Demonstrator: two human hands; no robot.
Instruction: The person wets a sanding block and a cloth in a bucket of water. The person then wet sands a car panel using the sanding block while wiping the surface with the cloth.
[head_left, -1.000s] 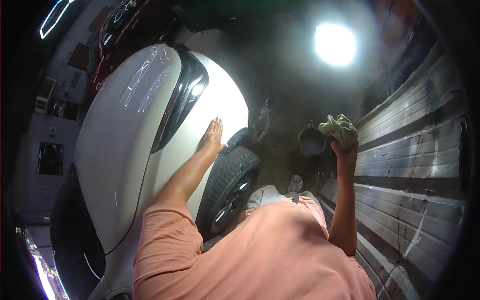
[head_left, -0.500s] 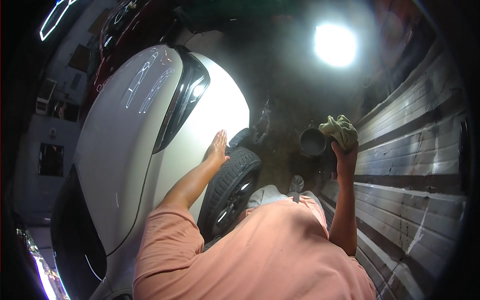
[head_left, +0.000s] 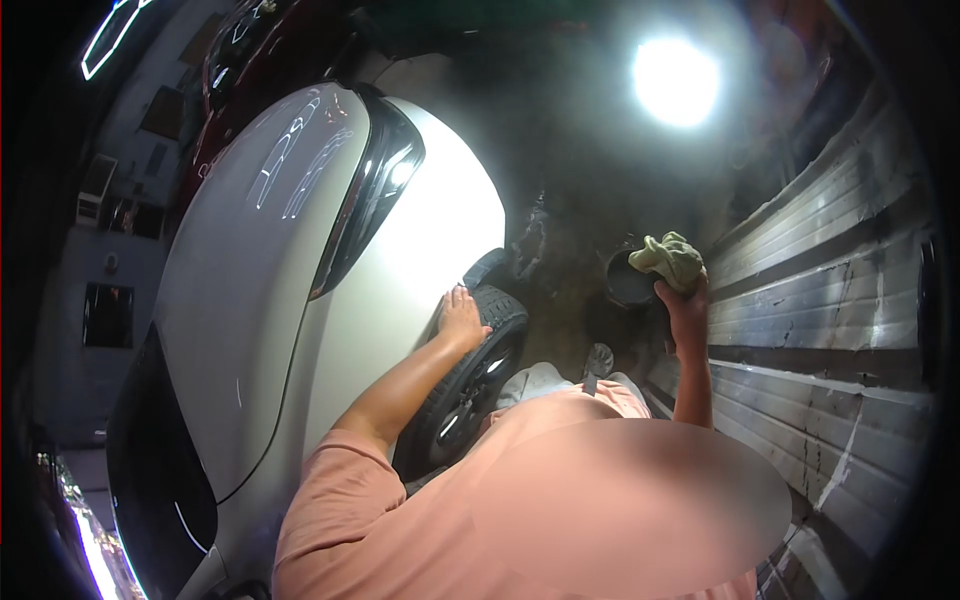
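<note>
A white car (head_left: 400, 240) fills the left half of the head view, with its front wheel (head_left: 490, 320) turned out from under the fender. My left hand (head_left: 462, 318) lies at the wheel arch edge, just above the tyre. Its fingers point away from me, and I cannot tell how firmly they touch the bodywork. Off to the right, my right hand (head_left: 688, 312) is closed around a bunched, pale green cloth (head_left: 670, 260), held up and apart from the car. Behind the cloth, a dark round bucket (head_left: 625, 280) is partly hidden.
A ribbed metal shutter or wall (head_left: 820, 290) runs close along my right side. Beyond the car's front shines a bright lamp (head_left: 677, 82). A dark red vehicle (head_left: 225, 100) stands past the bonnet at upper left.
My left hand has slid down and right from the fender panel to the wheel arch edge. The cloth in my right hand has shifted slightly left, now covering part of the bucket.
</note>
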